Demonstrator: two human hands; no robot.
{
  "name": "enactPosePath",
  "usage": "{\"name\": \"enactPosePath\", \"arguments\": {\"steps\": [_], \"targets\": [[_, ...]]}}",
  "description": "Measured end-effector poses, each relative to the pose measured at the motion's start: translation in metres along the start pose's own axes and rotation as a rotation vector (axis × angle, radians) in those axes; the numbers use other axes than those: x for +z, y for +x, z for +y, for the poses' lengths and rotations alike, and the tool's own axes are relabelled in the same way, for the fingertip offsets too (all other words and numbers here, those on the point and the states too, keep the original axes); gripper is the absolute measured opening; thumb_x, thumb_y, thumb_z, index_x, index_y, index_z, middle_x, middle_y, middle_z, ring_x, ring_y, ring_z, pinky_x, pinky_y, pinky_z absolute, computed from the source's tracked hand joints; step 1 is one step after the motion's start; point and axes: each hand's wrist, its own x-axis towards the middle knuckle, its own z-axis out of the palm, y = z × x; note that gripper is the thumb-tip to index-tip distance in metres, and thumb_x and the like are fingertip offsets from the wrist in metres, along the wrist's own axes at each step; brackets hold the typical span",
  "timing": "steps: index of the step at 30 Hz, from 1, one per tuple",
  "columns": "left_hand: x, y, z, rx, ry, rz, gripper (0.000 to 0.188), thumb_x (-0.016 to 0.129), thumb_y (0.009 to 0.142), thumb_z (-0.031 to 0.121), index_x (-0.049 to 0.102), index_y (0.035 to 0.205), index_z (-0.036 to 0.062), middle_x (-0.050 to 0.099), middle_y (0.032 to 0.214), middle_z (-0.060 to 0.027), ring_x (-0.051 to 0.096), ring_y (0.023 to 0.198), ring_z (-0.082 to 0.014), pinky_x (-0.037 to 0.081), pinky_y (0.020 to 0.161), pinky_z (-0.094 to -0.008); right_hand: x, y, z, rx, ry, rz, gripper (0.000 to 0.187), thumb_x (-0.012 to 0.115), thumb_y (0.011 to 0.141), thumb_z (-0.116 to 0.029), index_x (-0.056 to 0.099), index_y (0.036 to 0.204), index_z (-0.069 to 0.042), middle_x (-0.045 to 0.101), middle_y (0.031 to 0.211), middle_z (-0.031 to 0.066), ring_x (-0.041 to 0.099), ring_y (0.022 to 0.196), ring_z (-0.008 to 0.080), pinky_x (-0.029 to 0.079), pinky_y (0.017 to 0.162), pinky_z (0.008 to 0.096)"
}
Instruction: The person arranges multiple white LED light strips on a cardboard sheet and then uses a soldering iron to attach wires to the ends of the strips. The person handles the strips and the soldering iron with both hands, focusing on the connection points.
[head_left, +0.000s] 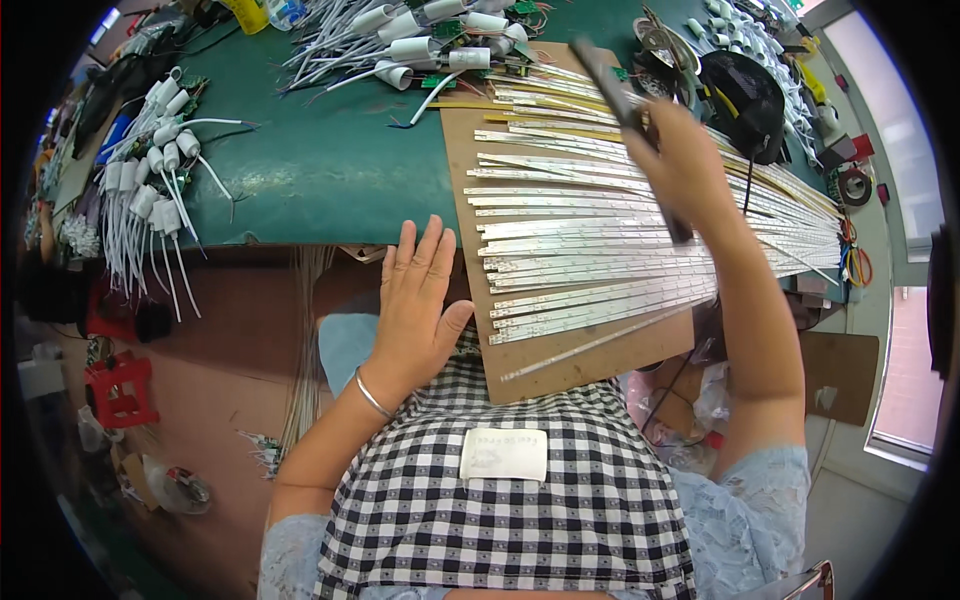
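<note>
My right hand [685,165] is closed around a long dark flat bar [603,85], raised over the LED strips; motion blurs it and I cannot make out its exact kind. Many narrow white LED strips [570,230] lie side by side on a brown board [600,370], their left ends fanned apart and their right ends bunched together. One single strip [590,347] lies apart near the board's front edge. My left hand [415,285], fingers stretched out and holding nothing, is left of the board at the table's front edge.
A green table [320,170] carries white cylindrical parts with wires [410,50] at the back. More wired white cylinders [160,170] hang over its left edge. A black mesh object [745,100] stands at the right. Thin wires [305,340] hang below the table; a red stool [118,388] is on the floor.
</note>
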Motion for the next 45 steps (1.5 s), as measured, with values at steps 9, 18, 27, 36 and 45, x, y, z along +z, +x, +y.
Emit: {"name": "enactPosePath", "arguments": {"steps": [9, 18, 27, 36, 45], "targets": [[-0.013, 0.003, 0.002, 0.092, 0.140, 0.095, 0.071, 0.034, 0.102, 0.051, 0.031, 0.151, 0.0003, 0.030, 0.157, -0.0200, 0.019, 0.148, -0.0403, 0.010, 0.119, -0.0525, 0.056, -0.106, -0.043, -0.029, 0.105, -0.135, 0.036, 0.067, 0.087, -0.024, 0.059, 0.116, -0.006, 0.061, 0.095, 0.0133, 0.064, 0.076, 0.0328, 0.052, 0.067, 0.0412], [-0.005, 0.045, -0.006, 0.158, 0.272, 0.067, 0.066, 0.048, 0.098, 0.048, 0.043, 0.144, 0.0012, 0.038, 0.153, -0.0157, 0.026, 0.145, -0.0363, 0.013, 0.117, -0.0556, 0.053, -0.105, -0.058, -0.053, -0.078, -0.124, 0.045, 0.066, 0.088, -0.028, 0.058, 0.127, -0.007, 0.060, 0.105, 0.0088, 0.063, 0.092, 0.0263, 0.053, 0.074, 0.0389], [0.003, 0.036, -0.001, 0.186, 0.482, -0.051, 0.073, 0.038, 0.099, 0.055, 0.031, 0.152, 0.0058, 0.027, 0.160, -0.0111, 0.018, 0.149, -0.0315, 0.005, 0.119, -0.0543, 0.091, -0.095, -0.065, -0.327, -0.220, -0.012, 0.047, 0.058, 0.094, -0.038, 0.057, 0.137, -0.018, 0.039, 0.154, 0.0038, 0.044, 0.135, 0.0288, 0.035, 0.110, 0.0500], [0.014, 0.015, 0.001, 0.127, 0.206, 0.061, 0.075, 0.044, 0.098, 0.053, 0.030, 0.152, 0.0031, 0.026, 0.159, -0.0163, 0.018, 0.149, -0.0339, 0.008, 0.119, -0.0528, 0.070, -0.117, -0.074, -0.355, -0.278, -0.107, 0.060, 0.060, 0.090, -0.045, 0.051, 0.141, -0.016, 0.036, 0.156, 0.0011, 0.031, 0.144, 0.0228, 0.022, 0.118, 0.0503], [-0.001, -0.008, 0.001, 0.180, 0.134, 0.025, 0.072, 0.039, 0.100, 0.055, 0.032, 0.152, 0.0065, 0.027, 0.160, -0.0135, 0.019, 0.148, -0.0371, 0.009, 0.118, -0.0543, 0.053, -0.180, -0.071, -0.475, -0.257, -0.365, 0.083, 0.056, 0.080, -0.064, 0.048, 0.145, -0.013, 0.038, 0.155, 0.0018, 0.031, 0.145, 0.0183, 0.010, 0.121, 0.0533]]}}
